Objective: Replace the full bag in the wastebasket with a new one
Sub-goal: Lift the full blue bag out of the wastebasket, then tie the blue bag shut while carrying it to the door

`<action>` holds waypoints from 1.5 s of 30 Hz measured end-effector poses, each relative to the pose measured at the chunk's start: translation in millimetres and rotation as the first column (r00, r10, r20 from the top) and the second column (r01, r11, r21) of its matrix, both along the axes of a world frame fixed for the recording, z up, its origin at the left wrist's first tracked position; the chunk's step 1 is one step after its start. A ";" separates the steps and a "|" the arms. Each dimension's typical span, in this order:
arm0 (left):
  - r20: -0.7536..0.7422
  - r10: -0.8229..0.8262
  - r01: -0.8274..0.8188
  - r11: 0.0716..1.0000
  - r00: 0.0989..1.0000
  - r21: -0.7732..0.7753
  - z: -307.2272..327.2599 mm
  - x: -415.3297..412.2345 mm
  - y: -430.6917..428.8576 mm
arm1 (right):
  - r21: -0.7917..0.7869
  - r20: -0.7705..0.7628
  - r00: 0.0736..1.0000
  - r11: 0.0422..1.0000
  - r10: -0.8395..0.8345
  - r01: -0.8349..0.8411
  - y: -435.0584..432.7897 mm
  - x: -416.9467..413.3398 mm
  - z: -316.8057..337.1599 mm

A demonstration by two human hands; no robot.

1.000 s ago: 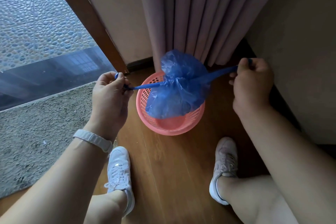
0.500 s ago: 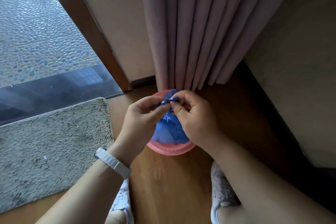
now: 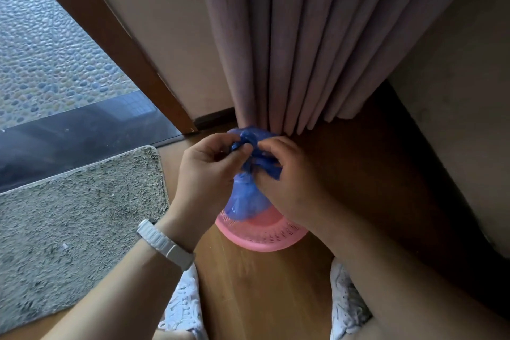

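Observation:
A blue plastic bag (image 3: 246,203) sits in a pink perforated wastebasket (image 3: 265,236) on the wooden floor. The bag's top is gathered into a twisted knot between my hands. My left hand (image 3: 209,171), with a white watch on the wrist, pinches one blue end of the bag at the knot. My right hand (image 3: 287,182) grips the other end and covers the right side of the bag. Most of the basket's far rim is hidden behind my hands and the bag.
A mauve curtain (image 3: 303,50) hangs just behind the basket, touching the floor. A grey mat (image 3: 77,218) lies to the left, by a glass door with a brown frame (image 3: 116,44). A beige wall (image 3: 455,119) stands at the right. My white shoes (image 3: 185,309) are below.
A second ago my hands were apart, pulling the bag's two ends outward. They have come together above the basket and now work the ends at the knot.

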State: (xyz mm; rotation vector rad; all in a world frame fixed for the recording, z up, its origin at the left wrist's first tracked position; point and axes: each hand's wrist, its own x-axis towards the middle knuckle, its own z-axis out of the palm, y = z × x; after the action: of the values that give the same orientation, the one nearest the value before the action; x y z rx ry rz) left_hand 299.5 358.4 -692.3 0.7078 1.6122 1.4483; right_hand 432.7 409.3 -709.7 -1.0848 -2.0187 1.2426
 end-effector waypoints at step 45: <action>-0.160 0.369 -0.313 0.903 0.915 0.295 587.7 -204.5 -175.0 | 0.494 0.312 0.867 0.713 0.389 -0.498 -92.8 -230.9 555.7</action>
State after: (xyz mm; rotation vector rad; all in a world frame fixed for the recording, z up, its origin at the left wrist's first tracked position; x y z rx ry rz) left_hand 94.9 183.4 -104.6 0.7765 1.7930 1.9266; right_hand 201.8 316.5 -154.0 -0.4385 -2.6646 0.6532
